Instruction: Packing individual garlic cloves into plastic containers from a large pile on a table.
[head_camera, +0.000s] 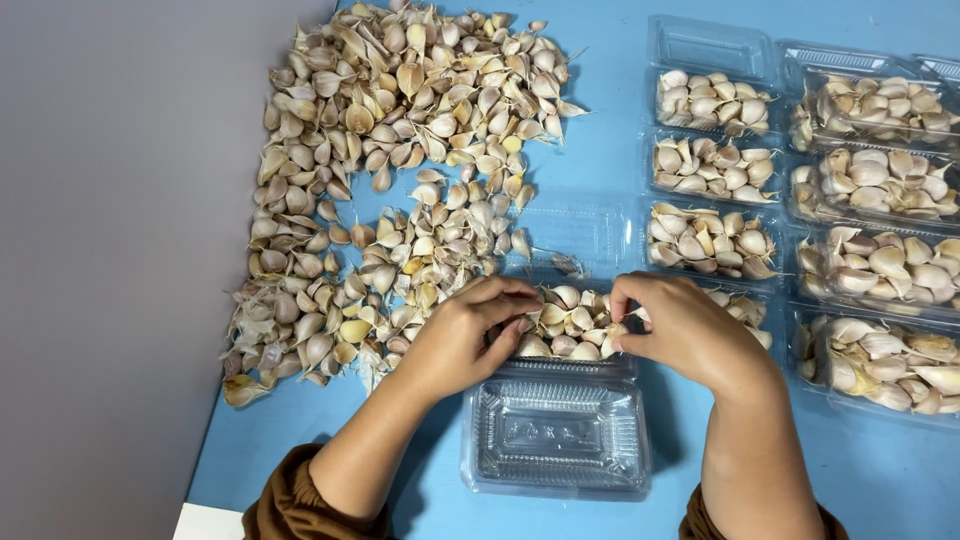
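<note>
Clear plastic box lies open at table edge, lid toward person | left hand, right hand pinch cloves in it, levelling | loose pile left for reach | filled boxes right

On the blue tabletop, both hands work over an open clear plastic clamshell box filled with garlic cloves; the left hand and right hand pinch cloves at its edges; a loose clove pile spreads toward the left edge; filled boxes line the right edge.
</note>
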